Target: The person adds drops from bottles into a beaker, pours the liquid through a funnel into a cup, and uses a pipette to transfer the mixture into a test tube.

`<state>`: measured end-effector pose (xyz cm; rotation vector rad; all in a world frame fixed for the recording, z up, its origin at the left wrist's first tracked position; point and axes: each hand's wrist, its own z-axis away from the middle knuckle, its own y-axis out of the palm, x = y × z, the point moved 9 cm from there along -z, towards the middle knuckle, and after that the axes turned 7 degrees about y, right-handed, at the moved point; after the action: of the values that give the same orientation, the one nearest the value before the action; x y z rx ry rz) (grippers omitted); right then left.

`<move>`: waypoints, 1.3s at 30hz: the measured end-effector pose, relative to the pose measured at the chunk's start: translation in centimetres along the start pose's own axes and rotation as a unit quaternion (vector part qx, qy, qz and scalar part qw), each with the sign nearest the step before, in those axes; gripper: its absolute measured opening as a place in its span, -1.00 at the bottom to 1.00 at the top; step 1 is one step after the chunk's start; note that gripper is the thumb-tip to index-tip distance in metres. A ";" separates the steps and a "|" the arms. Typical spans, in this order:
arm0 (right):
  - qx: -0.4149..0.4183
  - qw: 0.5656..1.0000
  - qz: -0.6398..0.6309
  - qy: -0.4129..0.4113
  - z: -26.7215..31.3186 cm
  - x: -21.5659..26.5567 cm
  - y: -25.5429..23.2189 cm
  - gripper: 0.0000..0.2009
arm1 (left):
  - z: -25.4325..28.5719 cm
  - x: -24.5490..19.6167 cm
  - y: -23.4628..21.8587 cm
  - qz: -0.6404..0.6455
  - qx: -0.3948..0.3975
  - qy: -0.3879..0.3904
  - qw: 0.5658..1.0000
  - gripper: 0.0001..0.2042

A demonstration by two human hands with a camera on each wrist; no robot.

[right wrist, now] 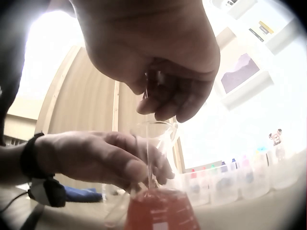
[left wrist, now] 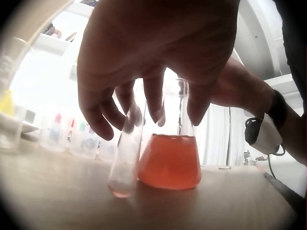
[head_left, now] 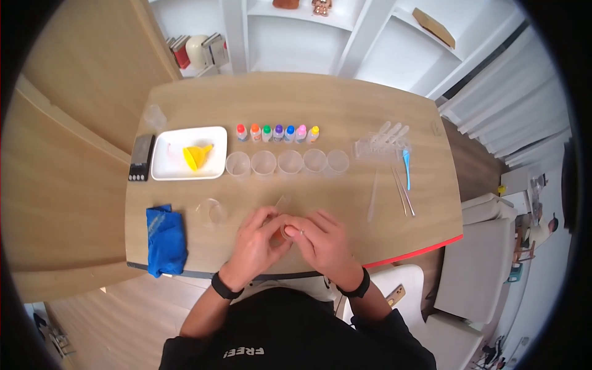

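Observation:
A conical flask (left wrist: 170, 165) of orange-red liquid stands upright on the table near its front edge. The left hand (head_left: 254, 242) grips the flask's neck with thumb and fingers and also holds a tilted glass test tube (left wrist: 125, 160) beside it, with a little pink liquid at the tube's bottom. Above the flask's mouth, the right hand (right wrist: 158, 62) pinches a thin clear stick (right wrist: 148, 158) that reaches down through the neck into the liquid. Whether this stick is a rod or a pipette I cannot tell.
Several clear cups (head_left: 290, 162) and coloured bottles (head_left: 279, 132) stand in rows behind the hands. To the left are a white tray (head_left: 172, 174) with a yellow funnel (head_left: 195, 157), a scale (head_left: 141, 157) and a blue cloth (head_left: 165, 240); a tube rack (head_left: 382, 146) is at right.

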<state>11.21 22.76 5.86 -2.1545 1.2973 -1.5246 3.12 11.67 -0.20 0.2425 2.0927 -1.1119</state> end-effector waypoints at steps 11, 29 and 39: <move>0.039 0.997 -0.019 0.059 0.6 -0.7 -0.2 -0.96 | 0.4 -0.2 -0.4 0.001 -0.017 -0.010 1.000 -0.59; 0.036 0.994 -0.006 0.099 0.6 -1.2 0.1 -0.98 | 0.5 0.7 0.2 0.012 -0.007 0.001 1.000 -0.61; 0.036 0.996 0.064 0.059 0.9 -0.3 0.4 -0.96 | 0.8 0.8 -0.1 0.008 -0.018 -0.008 1.000 -0.56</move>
<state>11.71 22.50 5.06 -1.9250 1.3651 -1.6414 2.97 10.83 -0.99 0.2315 2.0920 -1.0633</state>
